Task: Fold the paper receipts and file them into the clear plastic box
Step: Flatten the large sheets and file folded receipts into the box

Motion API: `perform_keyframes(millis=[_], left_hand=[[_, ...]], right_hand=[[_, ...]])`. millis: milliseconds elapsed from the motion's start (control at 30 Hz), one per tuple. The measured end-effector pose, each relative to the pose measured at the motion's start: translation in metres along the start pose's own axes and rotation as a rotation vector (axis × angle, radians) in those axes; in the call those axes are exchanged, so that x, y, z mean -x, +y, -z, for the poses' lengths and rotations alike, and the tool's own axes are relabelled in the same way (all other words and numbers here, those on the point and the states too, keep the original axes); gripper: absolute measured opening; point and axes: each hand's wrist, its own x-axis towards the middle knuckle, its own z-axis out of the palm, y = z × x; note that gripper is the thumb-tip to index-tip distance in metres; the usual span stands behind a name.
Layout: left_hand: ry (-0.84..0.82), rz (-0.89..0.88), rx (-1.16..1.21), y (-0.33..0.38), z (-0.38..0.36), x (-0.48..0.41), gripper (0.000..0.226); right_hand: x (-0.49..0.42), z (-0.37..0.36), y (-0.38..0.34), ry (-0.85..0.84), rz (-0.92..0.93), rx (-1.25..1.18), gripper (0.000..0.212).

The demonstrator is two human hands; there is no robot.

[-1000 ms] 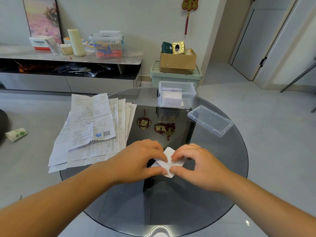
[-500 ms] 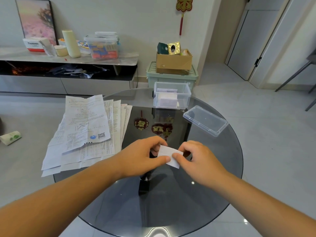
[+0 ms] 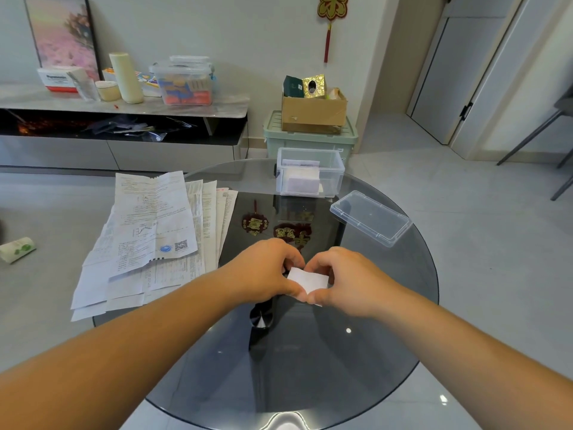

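Observation:
A small folded white receipt [image 3: 308, 280] is held over the middle of the round glass table [image 3: 325, 367]. My left hand [image 3: 263, 270] pinches its left edge and my right hand [image 3: 347, 279] pinches its right edge, thumbs meeting at its near corner. A spread of unfolded paper receipts [image 3: 148, 231] lies on the table's left side, hanging over the rim. The clear plastic box [image 3: 338, 169] stands open at the table's far edge with folded papers inside. Its clear lid [image 3: 370, 221] lies to the right of it.
A green storage bin [image 3: 310, 138] with a cardboard box [image 3: 313, 113] on top stands on the floor behind the table. A low shelf [image 3: 124, 103] with containers runs along the back wall. A rolled paper [image 3: 17, 249] lies on the floor at left.
The receipt was pressed against the glass a second ago; both hands have since lifted it, and it now looks smaller and squarer between the fingers.

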Motion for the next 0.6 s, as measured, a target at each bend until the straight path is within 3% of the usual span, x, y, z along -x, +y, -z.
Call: perform_keyframes(millis=[167, 333, 600], left_hand=[[-0.048, 0.045, 0.005, -0.0006, 0.0004, -0.0089, 0.028], [-0.012, 0.014, 0.03, 0.0018, 0.0005, -0.0052, 0.026], [0.01, 0.027, 0.173, 0.0013, 0.0025, -0.0021, 0.023]], right_hand=[[-0.0028, 0.0055, 0.0016, -0.052, -0.014, -0.056, 0.043], [-0.003, 0.0091, 0.0025, -0.048, 0.013, -0.065, 0.047], [-0.0102, 0.0091, 0.0053, -0.102, 0.045, -0.065, 0.035]])
